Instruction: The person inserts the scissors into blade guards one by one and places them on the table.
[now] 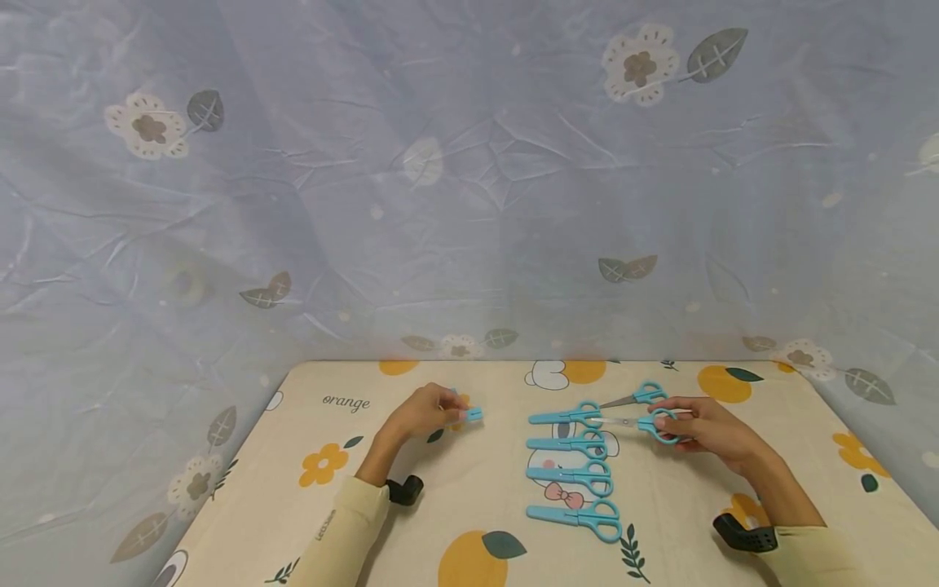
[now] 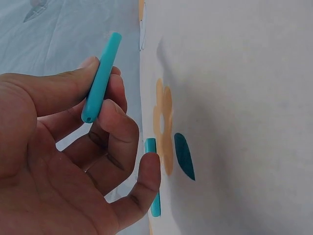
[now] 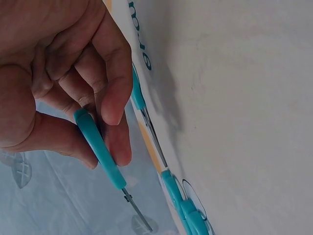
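Scissors (image 1: 640, 422) with bare blades sit in the right hand (image 1: 707, 432), their blue cap (image 1: 469, 415) in the left hand (image 1: 421, 412).
Right-hand fingers curl round the handle, blade tips pointing left toward the cap, well apart from it. Left thumb and fingers pinch the cap; a second cap (image 2: 152, 181) seems to lie on the table (image 1: 770, 489) under that hand, though the view is tight. Capping well means lining the blades with the cap's open end and sliding gently. Four capped scissors (image 1: 572, 469) lie just beside the right hand.
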{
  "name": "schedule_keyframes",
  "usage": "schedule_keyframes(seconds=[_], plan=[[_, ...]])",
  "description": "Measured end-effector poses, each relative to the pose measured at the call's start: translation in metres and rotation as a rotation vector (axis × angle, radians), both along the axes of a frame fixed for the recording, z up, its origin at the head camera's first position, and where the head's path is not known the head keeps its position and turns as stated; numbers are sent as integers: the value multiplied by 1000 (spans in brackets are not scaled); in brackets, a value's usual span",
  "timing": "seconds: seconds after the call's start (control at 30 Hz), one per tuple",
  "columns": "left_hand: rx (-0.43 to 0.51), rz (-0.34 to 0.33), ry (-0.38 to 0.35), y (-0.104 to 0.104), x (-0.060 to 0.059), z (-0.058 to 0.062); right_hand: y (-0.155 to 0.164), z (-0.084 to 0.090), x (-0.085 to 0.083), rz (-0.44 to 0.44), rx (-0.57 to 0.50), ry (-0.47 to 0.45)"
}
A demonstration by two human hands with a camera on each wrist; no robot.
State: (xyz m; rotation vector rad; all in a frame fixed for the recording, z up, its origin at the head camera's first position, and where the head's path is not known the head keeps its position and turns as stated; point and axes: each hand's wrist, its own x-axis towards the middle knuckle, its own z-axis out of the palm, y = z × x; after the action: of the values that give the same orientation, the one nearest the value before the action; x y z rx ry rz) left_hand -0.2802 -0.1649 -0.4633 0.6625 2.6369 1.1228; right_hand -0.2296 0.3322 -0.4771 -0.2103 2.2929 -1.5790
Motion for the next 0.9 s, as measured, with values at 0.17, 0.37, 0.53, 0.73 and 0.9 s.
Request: schedule_keyframes(seconds=[0.17, 0.37, 0.53, 0.73, 0.9], plan=[[10, 6, -17, 1, -1, -1, -3, 1, 1, 21, -13, 4], [48, -27, -25, 5, -2, -1, -7, 1, 2, 48, -50, 6], [80, -53, -69, 9, -1, 0, -16, 4, 2, 64, -47, 20], [102, -34, -118, 17, 0, 7, -28, 15, 1, 90, -24, 49], [94, -28, -96, 23, 0, 15, -33, 22, -1, 98, -13, 73]])
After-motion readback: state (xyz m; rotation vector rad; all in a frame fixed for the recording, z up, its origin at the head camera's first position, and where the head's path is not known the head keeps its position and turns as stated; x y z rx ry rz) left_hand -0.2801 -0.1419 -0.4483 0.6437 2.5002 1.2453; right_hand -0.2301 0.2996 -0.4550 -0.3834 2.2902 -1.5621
